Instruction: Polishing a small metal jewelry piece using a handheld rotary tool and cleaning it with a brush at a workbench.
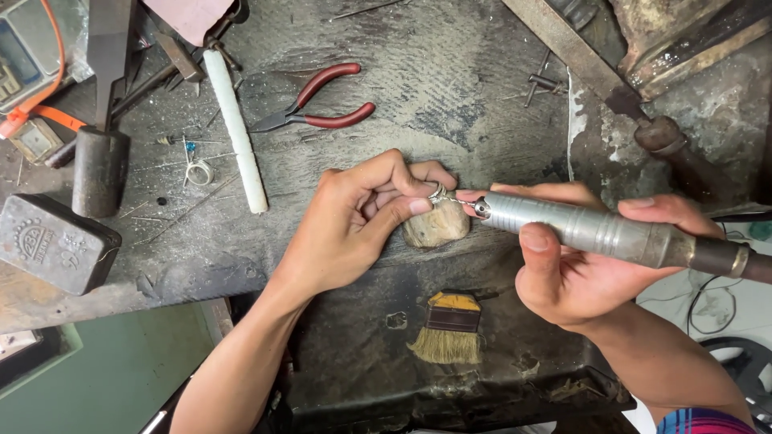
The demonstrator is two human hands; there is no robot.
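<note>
Ring pinched in left hand, braced on wooden peg.
Right hand wrapped round rotary handpiece, tip meeting ring for control; brush below, pliers beyond on bench.

A device sits at the top left corner of the counter, cut off by the frame edge. Its grey-blue rectangular screen faces up, set in a pale casing, and an orange strap loops across it. Just below it lies a small square beige box with a lighter panel on top. Lower on the left edge rests a dark metal block with a raised emblem and lettering cast into its top face.
</note>
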